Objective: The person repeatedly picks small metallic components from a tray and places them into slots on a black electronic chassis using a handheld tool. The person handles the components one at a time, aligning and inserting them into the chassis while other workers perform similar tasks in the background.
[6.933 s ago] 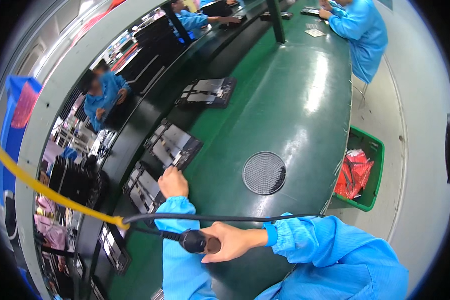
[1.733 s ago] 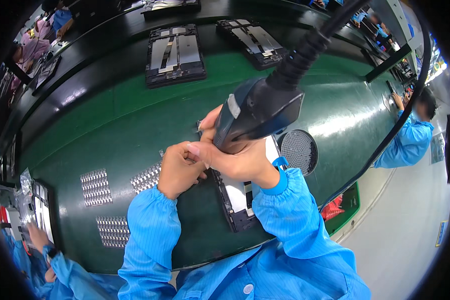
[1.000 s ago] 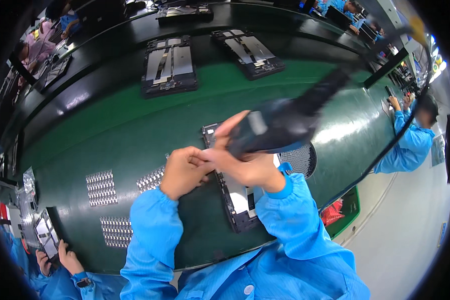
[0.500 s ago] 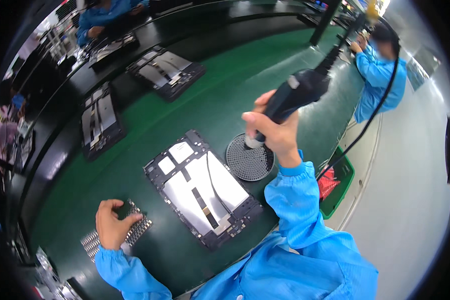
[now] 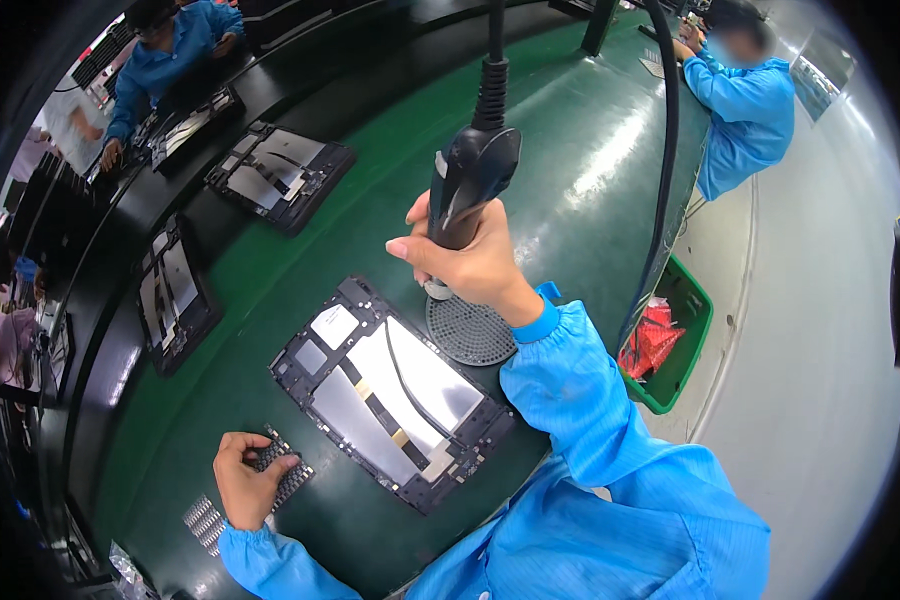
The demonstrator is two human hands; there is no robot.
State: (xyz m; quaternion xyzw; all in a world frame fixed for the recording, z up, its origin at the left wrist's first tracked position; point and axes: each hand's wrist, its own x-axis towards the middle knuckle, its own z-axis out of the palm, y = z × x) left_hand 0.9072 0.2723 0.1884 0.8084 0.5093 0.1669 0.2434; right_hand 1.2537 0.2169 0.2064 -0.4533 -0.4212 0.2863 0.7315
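Note:
My right hand [image 5: 475, 255] is wrapped round a black electric screwdriver [image 5: 470, 180], its cable rising from the top. The tool's lower end is partly hidden by my fingers, over the edge of a round grey perforated screw tray [image 5: 470, 335]. At the left, my left hand [image 5: 247, 485] curls its thumb and fingers over a sheet of small metal parts [image 5: 292, 480]. Part of that sheet is hidden under the hand, and more of the small parts show beside the wrist. Between my hands lies an opened tablet [image 5: 440, 385] with silver plates, dark flat cables and a black wire.
Two more opened tablets, one farther back [image 5: 280, 175] and one at the left [image 5: 175, 300], lie along the green bench [image 5: 560, 130]. A green bin [image 5: 695, 350] with red packets stands right of my arm. Co-workers in blue sit across the bench and at the far right.
My right hand and the screwdriver have moved left, and the tool now stands more upright. The whole view has shifted slightly. My left hand stays at the sheet of small parts.

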